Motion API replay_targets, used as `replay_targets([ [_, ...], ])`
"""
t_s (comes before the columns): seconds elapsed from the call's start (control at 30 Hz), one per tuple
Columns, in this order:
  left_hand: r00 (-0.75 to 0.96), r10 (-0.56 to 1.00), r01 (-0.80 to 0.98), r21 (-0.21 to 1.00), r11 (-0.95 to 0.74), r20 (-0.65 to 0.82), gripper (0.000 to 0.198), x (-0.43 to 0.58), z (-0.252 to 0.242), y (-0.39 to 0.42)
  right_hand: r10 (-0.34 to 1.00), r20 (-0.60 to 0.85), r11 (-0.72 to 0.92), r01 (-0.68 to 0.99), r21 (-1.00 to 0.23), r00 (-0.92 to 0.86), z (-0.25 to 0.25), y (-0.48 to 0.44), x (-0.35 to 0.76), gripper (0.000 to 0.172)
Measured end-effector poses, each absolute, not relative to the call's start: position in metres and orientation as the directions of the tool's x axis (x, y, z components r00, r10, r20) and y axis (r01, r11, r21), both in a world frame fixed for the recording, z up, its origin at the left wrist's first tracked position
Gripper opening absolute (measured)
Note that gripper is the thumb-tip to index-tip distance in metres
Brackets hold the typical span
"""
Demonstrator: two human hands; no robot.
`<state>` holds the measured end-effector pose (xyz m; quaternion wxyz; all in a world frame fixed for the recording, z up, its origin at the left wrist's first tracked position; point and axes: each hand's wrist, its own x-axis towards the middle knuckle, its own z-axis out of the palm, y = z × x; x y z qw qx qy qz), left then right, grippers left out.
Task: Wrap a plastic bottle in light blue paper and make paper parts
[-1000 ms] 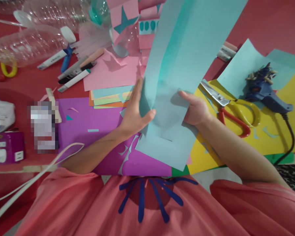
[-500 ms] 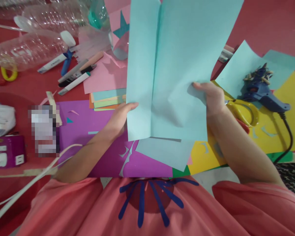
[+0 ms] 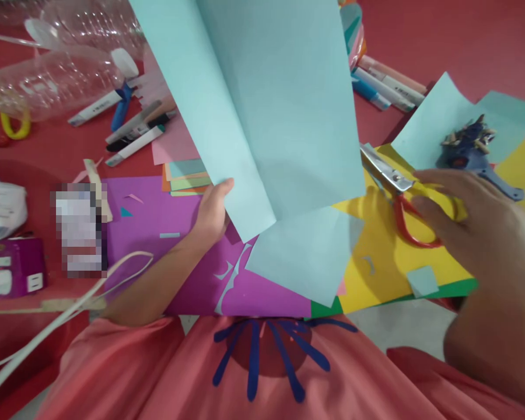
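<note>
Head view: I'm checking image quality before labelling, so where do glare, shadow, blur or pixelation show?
In the head view, glare streaks the clear bottle; in that same view, shadow falls across the yellow paper; also there, the right hand looks slightly soft; a pixelated patch in the head view hides what lies beneath.

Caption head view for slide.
Left hand holds a creased light-blue paper sheet; right hand is at red-and-yellow-handled metal scissors.

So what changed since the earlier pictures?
The right hand let go of the creased light-blue paper sheet and moved right to the red-and-yellow-handled metal scissors. The left hand still holds the sheet, its top swung left. The dark-blue plastic glue gun stayed put.
</note>
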<state>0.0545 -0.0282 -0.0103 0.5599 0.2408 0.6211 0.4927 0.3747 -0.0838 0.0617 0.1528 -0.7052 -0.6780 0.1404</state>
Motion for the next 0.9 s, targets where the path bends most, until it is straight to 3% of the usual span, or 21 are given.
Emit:
replay_targets([
  [0.1, -0.282, 0.83, -0.292, 0.867, 0.404, -0.482, 0.02, 0.058, -0.008, -0.028, 0.981, -0.168, -0.113, 0.99, -0.086, 0.097, 0.056, -0.112, 0.406, 0.061],
  [0.2, -0.323, 0.808, -0.321, 0.86, 0.397, -0.493, 0.014, 0.062, -0.004, -0.027, 0.949, -0.271, -0.164, 0.986, 0.004, 0.159, 0.044, -0.124, 0.414, 0.064],
  [0.3, -0.367, 0.797, -0.345, 0.866, 0.363, -0.48, 0.008, 0.065, 0.0, -0.027, 0.963, -0.206, -0.175, 0.984, 0.016, 0.174, 0.034, -0.119, 0.404, 0.06],
  [0.4, -0.376, 0.801, -0.352, 0.872, 0.342, -0.466, 0.009, 0.065, -0.001, -0.028, 0.964, -0.163, -0.211, 0.977, 0.022, 0.212, 0.032, -0.104, 0.397, 0.069],
  [0.53, -0.363, 0.823, -0.352, 0.882, 0.312, -0.436, 0.013, 0.063, -0.004, -0.028, 0.922, -0.33, -0.219, 0.976, -0.011, 0.203, 0.038, -0.083, 0.4, 0.073],
  [0.63, -0.36, 0.829, -0.359, 0.884, 0.3, -0.428, 0.015, 0.063, -0.005, -0.028, 0.896, -0.392, -0.245, 0.969, -0.038, 0.211, 0.04, -0.075, 0.401, 0.065],
  [0.77, -0.357, 0.828, -0.348, 0.884, 0.312, -0.433, 0.013, 0.063, -0.004, -0.028, 0.92, -0.32, -0.264, 0.961, -0.086, 0.224, 0.037, -0.076, 0.401, 0.053],
  [0.9, -0.376, 0.814, -0.347, 0.882, 0.319, -0.442, 0.012, 0.062, -0.005, -0.028, 0.936, -0.268, -0.293, 0.927, -0.233, 0.228, 0.04, -0.086, 0.403, 0.045],
])
